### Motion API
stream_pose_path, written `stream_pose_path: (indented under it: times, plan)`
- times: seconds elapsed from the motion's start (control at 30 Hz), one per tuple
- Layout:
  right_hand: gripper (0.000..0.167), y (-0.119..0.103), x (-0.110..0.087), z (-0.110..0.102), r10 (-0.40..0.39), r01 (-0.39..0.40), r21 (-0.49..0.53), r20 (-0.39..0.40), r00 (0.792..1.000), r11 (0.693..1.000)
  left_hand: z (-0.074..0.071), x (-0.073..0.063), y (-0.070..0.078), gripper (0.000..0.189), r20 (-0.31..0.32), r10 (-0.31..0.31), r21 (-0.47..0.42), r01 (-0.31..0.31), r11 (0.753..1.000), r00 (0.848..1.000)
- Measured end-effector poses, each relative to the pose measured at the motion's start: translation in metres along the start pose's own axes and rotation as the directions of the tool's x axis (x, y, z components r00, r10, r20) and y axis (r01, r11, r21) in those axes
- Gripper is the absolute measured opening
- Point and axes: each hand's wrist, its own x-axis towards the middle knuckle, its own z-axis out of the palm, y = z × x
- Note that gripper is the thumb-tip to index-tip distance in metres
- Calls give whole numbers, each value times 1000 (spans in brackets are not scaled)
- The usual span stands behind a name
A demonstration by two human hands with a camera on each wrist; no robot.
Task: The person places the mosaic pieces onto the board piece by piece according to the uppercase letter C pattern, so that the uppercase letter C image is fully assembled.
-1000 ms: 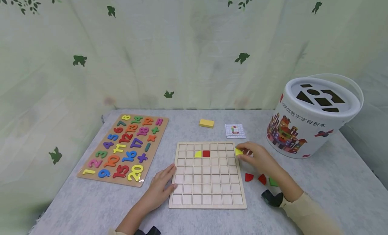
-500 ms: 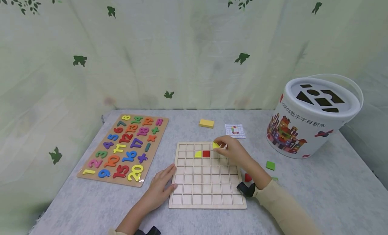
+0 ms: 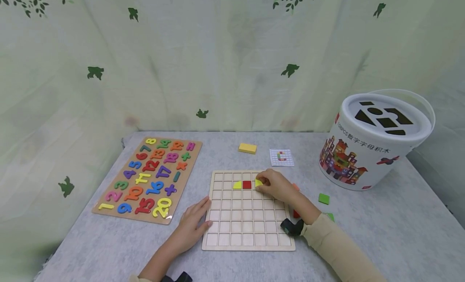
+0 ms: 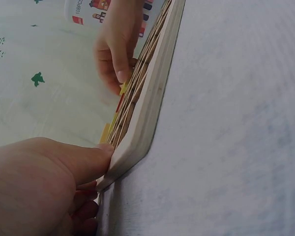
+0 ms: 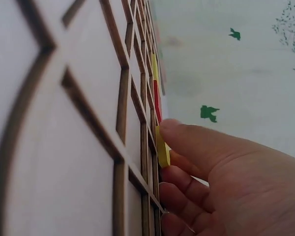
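Observation:
My right hand (image 3: 275,185) pinches a yellow quarter-circle piece (image 3: 258,183) between thumb and fingers, at a cell in the second row of the wooden grid board (image 3: 247,248). In the right wrist view the yellow piece (image 5: 162,147) stands tilted against the grid, under the thumb. Left of it, a red square (image 3: 247,184) and another yellow quarter-circle (image 3: 237,185) sit in cells, with one bare cell between the red square and the held piece. My left hand (image 3: 191,224) rests on the board's left edge; in the left wrist view its thumb (image 4: 88,160) touches the rim.
A number puzzle board (image 3: 145,181) lies at left. Behind the grid are a yellow block (image 3: 248,148) and a pattern card (image 3: 281,157). A white bucket (image 3: 374,142) stands at back right. Green squares (image 3: 324,198) and partly hidden red pieces lie beside my right forearm.
My right hand has carried the yellow quarter-circle leftward from beyond the board's right edge, then lowered it onto the second row. The left hand has stayed still.

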Motion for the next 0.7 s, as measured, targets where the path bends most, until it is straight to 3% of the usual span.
stream_pose_path:
  times: [0.4, 0.7]
  plan:
    - [15, -1, -1, 2, -7, 7, 29, -1, 1000, 1000, 1, 1, 0, 58, 1, -1, 18, 1, 1000, 1000]
    - [23, -5, -4, 1, 30, -33, 92, 32, 999, 995, 1, 1, 0, 58, 2, -9, 22, 8, 1000, 1000]
